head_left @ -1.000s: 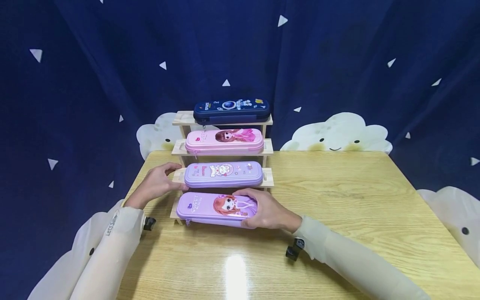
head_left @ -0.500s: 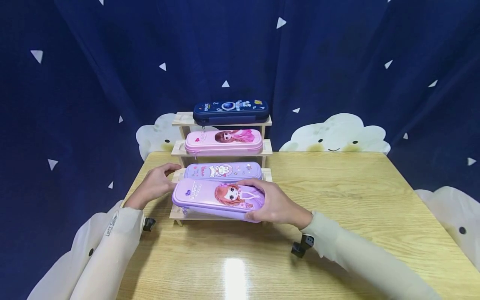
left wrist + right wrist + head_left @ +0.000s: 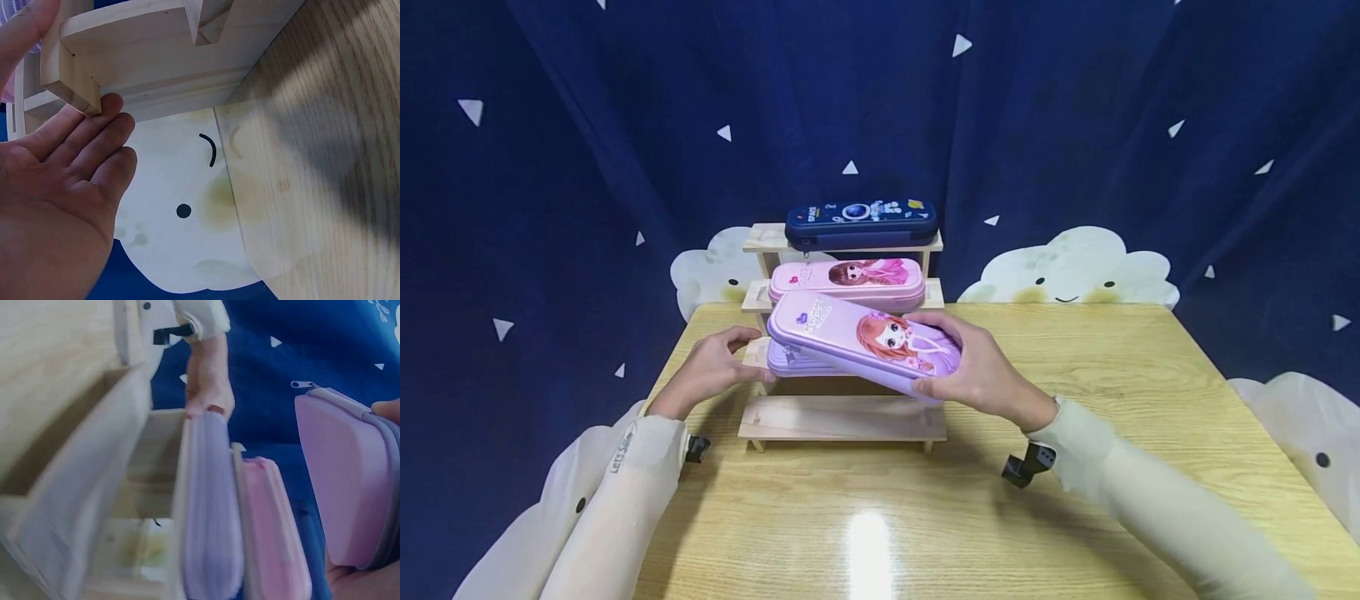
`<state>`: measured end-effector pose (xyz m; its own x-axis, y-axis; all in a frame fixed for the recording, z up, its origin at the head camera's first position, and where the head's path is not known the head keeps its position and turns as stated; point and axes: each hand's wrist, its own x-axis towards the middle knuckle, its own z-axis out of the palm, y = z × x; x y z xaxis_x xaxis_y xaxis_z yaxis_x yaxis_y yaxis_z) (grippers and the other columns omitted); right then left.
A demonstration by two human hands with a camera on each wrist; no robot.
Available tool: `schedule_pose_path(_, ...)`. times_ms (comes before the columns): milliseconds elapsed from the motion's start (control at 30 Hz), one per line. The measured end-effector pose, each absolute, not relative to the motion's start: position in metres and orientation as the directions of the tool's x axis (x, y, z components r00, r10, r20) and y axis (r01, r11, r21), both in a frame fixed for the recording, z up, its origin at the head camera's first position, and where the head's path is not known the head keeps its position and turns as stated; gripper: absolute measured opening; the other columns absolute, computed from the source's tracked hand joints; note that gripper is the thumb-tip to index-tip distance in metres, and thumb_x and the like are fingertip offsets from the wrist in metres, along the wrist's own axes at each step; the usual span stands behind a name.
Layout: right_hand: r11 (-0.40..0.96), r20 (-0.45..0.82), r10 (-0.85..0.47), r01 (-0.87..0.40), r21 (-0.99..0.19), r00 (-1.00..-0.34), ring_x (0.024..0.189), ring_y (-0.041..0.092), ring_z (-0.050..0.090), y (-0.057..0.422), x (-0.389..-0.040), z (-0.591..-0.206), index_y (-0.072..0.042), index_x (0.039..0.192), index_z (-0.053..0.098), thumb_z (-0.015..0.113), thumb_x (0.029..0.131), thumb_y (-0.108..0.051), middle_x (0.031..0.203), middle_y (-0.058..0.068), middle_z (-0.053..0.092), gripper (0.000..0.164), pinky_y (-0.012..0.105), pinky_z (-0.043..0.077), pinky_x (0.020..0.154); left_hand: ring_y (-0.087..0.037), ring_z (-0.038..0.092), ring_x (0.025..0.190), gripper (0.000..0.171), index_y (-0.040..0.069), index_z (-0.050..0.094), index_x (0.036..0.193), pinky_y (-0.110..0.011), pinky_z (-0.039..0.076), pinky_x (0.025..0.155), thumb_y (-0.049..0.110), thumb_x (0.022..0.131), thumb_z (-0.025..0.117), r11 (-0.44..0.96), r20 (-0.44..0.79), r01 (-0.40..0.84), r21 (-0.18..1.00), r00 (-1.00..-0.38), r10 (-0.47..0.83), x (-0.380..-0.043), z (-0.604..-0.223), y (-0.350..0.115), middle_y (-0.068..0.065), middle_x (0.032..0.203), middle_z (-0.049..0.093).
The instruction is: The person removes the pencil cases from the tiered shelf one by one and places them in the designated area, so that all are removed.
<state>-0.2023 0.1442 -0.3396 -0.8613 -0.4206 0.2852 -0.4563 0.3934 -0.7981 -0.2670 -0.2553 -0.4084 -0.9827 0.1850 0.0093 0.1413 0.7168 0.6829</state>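
My right hand point(image 3: 981, 367) grips the right end of a light purple pencil case point(image 3: 850, 329) printed with a red-haired girl. It is held tilted above the wooden stepped rack point(image 3: 850, 417), in front of another purple pencil case point(image 3: 782, 358), mostly hidden behind it on the second tier. In the right wrist view, the held case point(image 3: 344, 481) is apart from the rack. My left hand point(image 3: 711, 371) holds the left end of that second tier; the left wrist view shows fingers behind its wooden end point(image 3: 69, 81) and the thumb on the other side.
A pink pencil case point(image 3: 850, 283) lies on the third tier, a dark blue space-print case point(image 3: 861, 223) on the top. The rack stands at the left of a wooden table point(image 3: 1075, 400). A navy curtain point(image 3: 1075, 125) hangs behind.
My right hand has lifted the red-haired-girl pencil case off the lowest tier, up and slightly right, tilting it; that tier is now bare. The left hand has stayed in place.
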Motion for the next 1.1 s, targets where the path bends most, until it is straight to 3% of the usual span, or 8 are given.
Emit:
schedule_pose_path(233,0.405,0.318,-0.349,-0.448,-0.797,-0.882,0.104,0.022,0.058,0.160,-0.208,-0.316,-0.016,0.142,0.055,0.085,0.070,-0.017,0.131,0.008,0.063,0.078,0.022,0.047,0.083,-0.037,0.054,0.137,0.082,0.006,0.058,0.136,-0.053,0.041,0.116,0.038,0.069,0.093,0.715,0.017,0.143,0.684,-0.983,0.181,-0.266,-0.408,-0.255,-0.017,0.142,0.061)
schedule_pose_path(467,0.408,0.311,-0.294,-0.412,-0.815,-0.904,0.110,0.021,0.055,0.169,-0.222,-0.309,-0.017,0.144,0.053,0.085,0.076,-0.015,0.136,0.008,0.060,0.075,0.018,0.046,0.086,-0.039,0.052,0.138,0.082,0.004,0.057,0.137,-0.054,0.041,0.116,0.036,0.070,0.092,0.715,0.016,0.141,0.685,-0.984,0.179,-0.265,-0.407,-0.256,-0.019,0.143,0.060)
schedule_pose_path(1100,0.416,0.388,-0.081,-0.384,-0.824,-0.918,0.111,0.015,0.052,0.206,-0.240,-0.288,-0.016,0.142,0.055,0.082,0.078,-0.013,0.130,0.007,0.060,0.069,0.017,0.045,0.087,-0.039,0.053,0.138,0.086,0.004,0.057,0.136,-0.055,0.041,0.116,0.041,0.068,0.093,0.717,0.006,0.135,0.684,-0.984,0.180,-0.267,-0.409,-0.254,-0.019,0.143,0.060)
